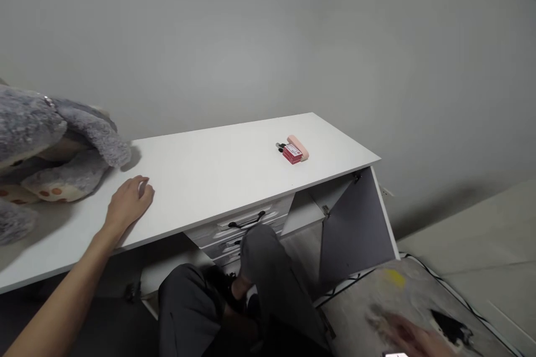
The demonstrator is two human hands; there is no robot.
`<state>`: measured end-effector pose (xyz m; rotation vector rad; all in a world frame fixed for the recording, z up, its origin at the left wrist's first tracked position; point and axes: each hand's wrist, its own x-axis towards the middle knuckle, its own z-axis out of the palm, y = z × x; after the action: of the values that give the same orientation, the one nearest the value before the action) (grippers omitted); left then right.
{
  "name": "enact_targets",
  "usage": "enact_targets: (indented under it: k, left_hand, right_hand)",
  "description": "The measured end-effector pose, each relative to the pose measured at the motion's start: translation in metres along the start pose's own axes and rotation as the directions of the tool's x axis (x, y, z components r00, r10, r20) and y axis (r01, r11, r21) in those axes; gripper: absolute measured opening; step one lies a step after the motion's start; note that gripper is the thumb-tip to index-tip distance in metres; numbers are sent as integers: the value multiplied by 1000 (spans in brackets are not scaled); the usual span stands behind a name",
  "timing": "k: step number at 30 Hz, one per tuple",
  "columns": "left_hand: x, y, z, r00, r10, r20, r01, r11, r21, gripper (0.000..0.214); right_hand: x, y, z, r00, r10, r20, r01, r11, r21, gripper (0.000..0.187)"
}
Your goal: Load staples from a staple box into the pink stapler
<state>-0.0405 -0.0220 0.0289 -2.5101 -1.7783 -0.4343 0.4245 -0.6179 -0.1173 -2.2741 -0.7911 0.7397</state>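
My left hand [130, 201] rests on the white cabinet top [209, 178], fingers loosely bent and the thumb apart from them, with nothing in it. Just left of it sits a large grey plush toy [87, 173]. Low over the floor at the right, my right hand [402, 332] is smeared by motion. I cannot make out its fingers or whether it holds anything. A blurred yellow patch [393, 277] shows beyond it, and a black-and-white item [451, 326] lies to its right.
A small red box [292, 154], a pink case [298, 146] and small dark items [280, 147] lie together on the cabinet top. The right cabinet door [355, 228] stands open. Drawers with a black handle [247, 220] face my knees. A cable [452, 290] runs along the floor.
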Motion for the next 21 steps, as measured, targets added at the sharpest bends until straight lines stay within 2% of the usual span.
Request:
enact_targets:
  k: [3, 4, 5, 7, 10, 11, 13, 15, 17, 19, 21]
  left_hand:
    - [-1, -2, 1, 999, 13, -31, -13, 1000, -11, 55]
    - [-1, -3, 1, 999, 19, -36, -19, 1000, -15, 55]
    - [-2, -4, 2, 999, 22, -40, -23, 1000, -19, 55]
    - [-3, -7, 2, 999, 29, -38, -30, 999, -26, 55]
    - [-4, -9, 4, 999, 31, -40, -32, 999, -36, 55]
    - [-5, -9, 4, 998, 29, -48, -31, 999, -40, 54]
    - [-6, -10, 5, 997, 31, -67, -35, 998, -50, 54]
    - [-7, -11, 6, 996, 43, -82, -49, 997, -63, 55]
    - [-9, -12, 8, 994, 52, -97, -59, 995, -79, 56]
    - [-10, -14, 11, 992, 48, -113, -58, 994, -91, 56]
    - [-10, -17, 13, 992, 42, -119, -54, 994, -98, 55]
  right_hand:
    - [40, -78, 5, 975, -138, 175, 89, 961, 260, 38]
    - [56, -108, 7, 953, -226, 201, 158, 939, 305, 40]
    - [74, -137, 8, 937, -305, 172, 240, 917, 320, 42]
    - [117, -191, 12, 901, -433, -16, 417, 857, 302, 47]
    - [194, -248, 18, 791, -519, -324, 592, 784, 188, 63]
    - [220, -261, 21, 763, -523, -380, 610, 777, 157, 70]
    - [267, -279, 27, 746, -508, -430, 597, 797, 93, 85]
    - [304, -290, 33, 780, -467, -416, 541, 838, 74, 95]
    - [330, -298, 40, 825, -410, -390, 490, 861, 132, 90]
    - [347, -303, 46, 832, -395, -390, 482, 862, 155, 83]
    - [357, -306, 52, 817, -410, -405, 500, 853, 147, 79]
